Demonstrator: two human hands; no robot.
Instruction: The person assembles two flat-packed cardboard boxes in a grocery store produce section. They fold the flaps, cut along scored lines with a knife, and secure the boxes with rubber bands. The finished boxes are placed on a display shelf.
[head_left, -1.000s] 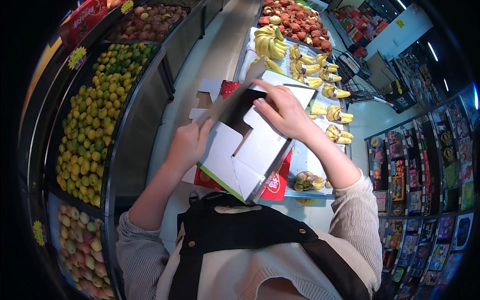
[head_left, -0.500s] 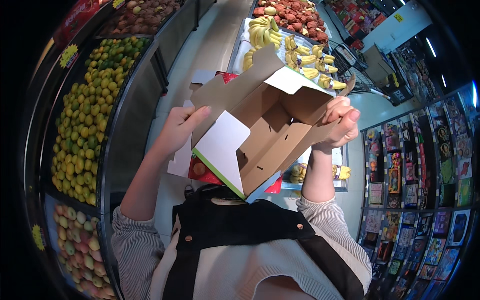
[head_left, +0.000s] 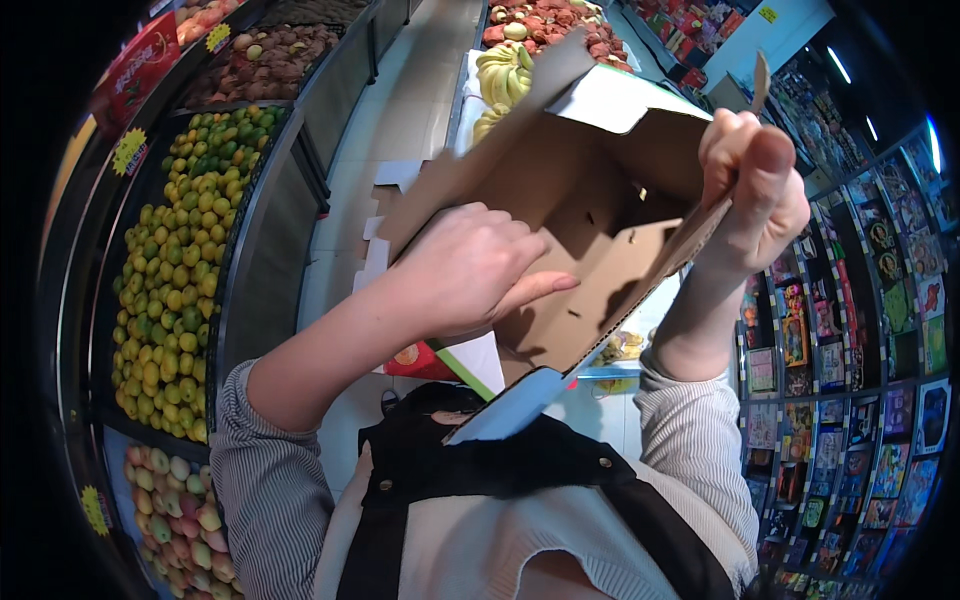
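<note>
An open cardboard box [head_left: 600,290], brown inside with white, green and blue printed flaps, is tilted in front of my chest. My right hand [head_left: 752,190] grips its right wall near the upper corner, fingers bent over the edge and thumb up. Over the left side of the opening reaches my left hand [head_left: 475,265], its fingers partly bent and its thumb stretched out apart from them. It lies against the white side flap [head_left: 478,362] and hides much of it. A large brown flap [head_left: 430,205] rises behind the left wrist. Slots show in the inner panel.
Green-yellow citrus [head_left: 165,330] fills a bin on my left, with apples [head_left: 175,515] nearer. Bananas [head_left: 503,75] lie on a display ahead. A red printed carton [head_left: 410,358] is partly hidden beneath the box. Shelves of packaged goods [head_left: 840,400] stand on my right.
My left hand has left the brown flap's edge and moved right, over the white side flap and into the opening. My right hand and the box's right side have risen and come closer.
</note>
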